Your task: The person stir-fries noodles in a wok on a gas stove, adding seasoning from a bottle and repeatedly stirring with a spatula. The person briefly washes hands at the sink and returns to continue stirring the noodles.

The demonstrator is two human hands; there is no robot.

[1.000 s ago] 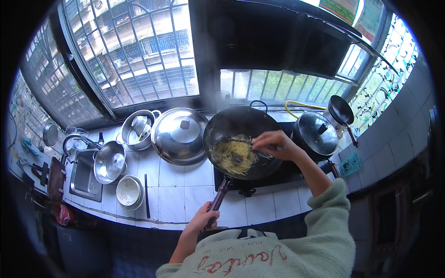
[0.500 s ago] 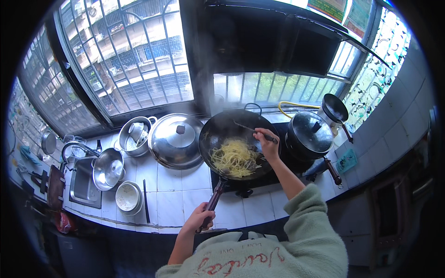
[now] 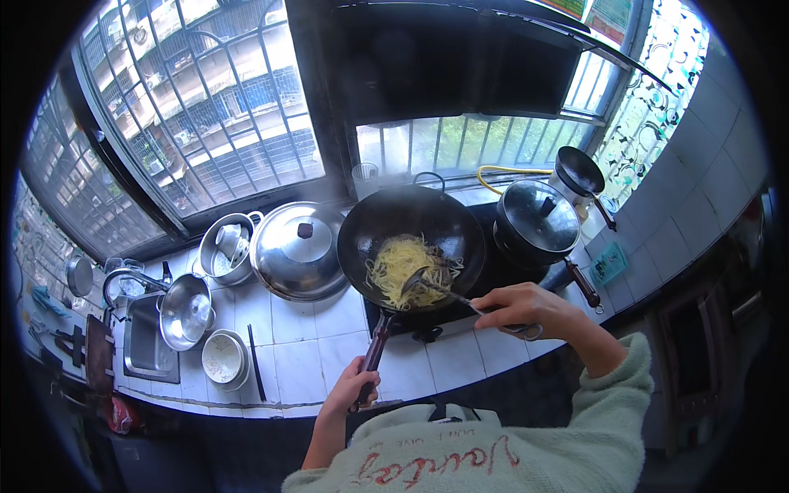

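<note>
A dark wok [image 3: 374, 215] sits on the stove, with light steam above it. Pale yellow shreds [image 3: 390, 264], perhaps shredded potato, lie heaped in its middle, mixed with some darker bits. My left hand [image 3: 354, 384] is wrapped round the wok's brown handle [image 3: 377, 346], which points toward me. My right hand [image 3: 538, 312] grips a metal ladle [image 3: 444, 291] by its handle, to the right of the wok's near rim. The ladle's bowl rests among the shreds, at their near right side.
Left of the wok lies a big domed steel lid [image 3: 279, 246]; beyond it stands a steel pot [image 3: 223, 267]. A steel pan [image 3: 185, 312] leans at the sink [image 3: 148, 345], near stacked bowls [image 3: 223, 358] and dark chopsticks [image 3: 257, 366]. To the right are a lidded pot [image 3: 534, 218] and a small pan [image 3: 580, 170].
My right hand has moved from over the wok's right side to beyond its near right rim. The ladle's bowl has come down into the shreds. My left hand keeps its hold.
</note>
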